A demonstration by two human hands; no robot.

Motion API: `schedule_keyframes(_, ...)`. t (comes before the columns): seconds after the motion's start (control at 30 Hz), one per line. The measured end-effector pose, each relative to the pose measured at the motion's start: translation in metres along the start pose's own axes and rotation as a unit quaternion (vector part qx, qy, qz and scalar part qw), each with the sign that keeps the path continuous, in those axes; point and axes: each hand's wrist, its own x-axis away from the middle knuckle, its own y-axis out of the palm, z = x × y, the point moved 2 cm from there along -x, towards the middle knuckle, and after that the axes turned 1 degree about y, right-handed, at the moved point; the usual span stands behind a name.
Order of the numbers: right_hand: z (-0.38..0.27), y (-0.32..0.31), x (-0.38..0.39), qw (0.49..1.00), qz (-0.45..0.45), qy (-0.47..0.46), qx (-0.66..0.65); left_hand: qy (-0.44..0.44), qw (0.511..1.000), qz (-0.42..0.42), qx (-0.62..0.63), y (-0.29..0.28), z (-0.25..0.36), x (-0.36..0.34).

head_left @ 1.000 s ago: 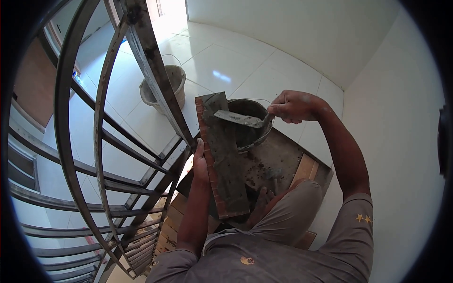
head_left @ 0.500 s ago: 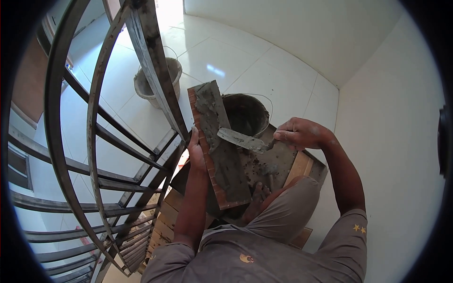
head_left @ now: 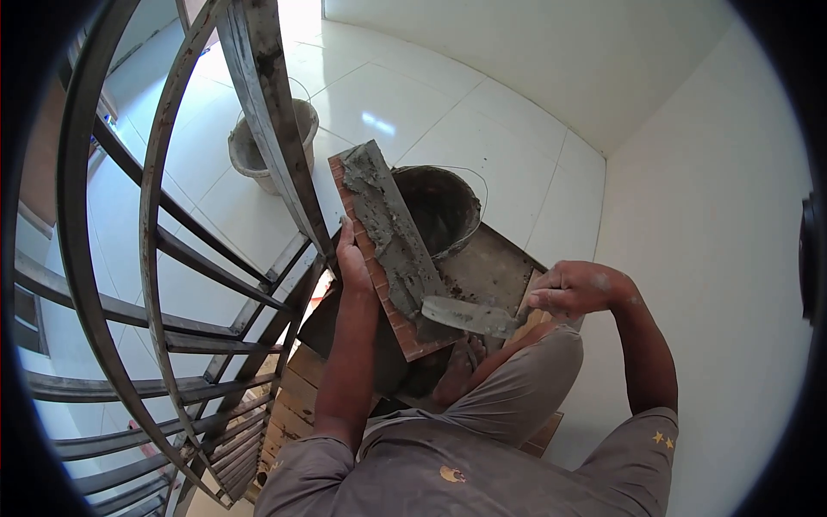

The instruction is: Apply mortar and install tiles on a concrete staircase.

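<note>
My left hand [head_left: 351,265] grips the left edge of a long narrow tile [head_left: 418,348] with a reddish-brown ribbed border, held tilted in front of me. Grey mortar [head_left: 389,246] lies in an uneven layer along most of its back. A trowel [head_left: 465,317] is in my closed right hand [head_left: 579,288], which wraps its handle. Its mortar-smeared blade rests against, or just over, the near right part of the tile. Behind the tile stands a dark bucket [head_left: 473,215] with a wire handle, its inside coated with mortar.
Metal railing bars [head_left: 159,185] and a thick post [head_left: 271,112] rise close on my left. A second bucket [head_left: 245,155] sits beyond the post on white floor tiles [head_left: 422,82]. My bare foot [head_left: 457,376] is below the tile. A pale wall [head_left: 706,224] borders the right.
The trowel and my right hand have moved down the tile toward me. Mortar now spreads farther along the near part. My left hand keeps its hold on the tile.
</note>
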Motion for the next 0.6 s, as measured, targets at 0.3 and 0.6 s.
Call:
schedule_keyframes(0.3, 0.004, 0.018, 0.019, 0.995, -0.099, 0.011, 0.0, 0.031, 0.999, -0.014, -0.002, -0.008, -0.001, -0.019)
schedule_keyframes(0.6, -0.02, 0.115, 0.018, 0.931, 0.351, -0.104, 0.007, 0.09, 0.995, 0.049, -0.023, -0.004, -0.003, -0.016)
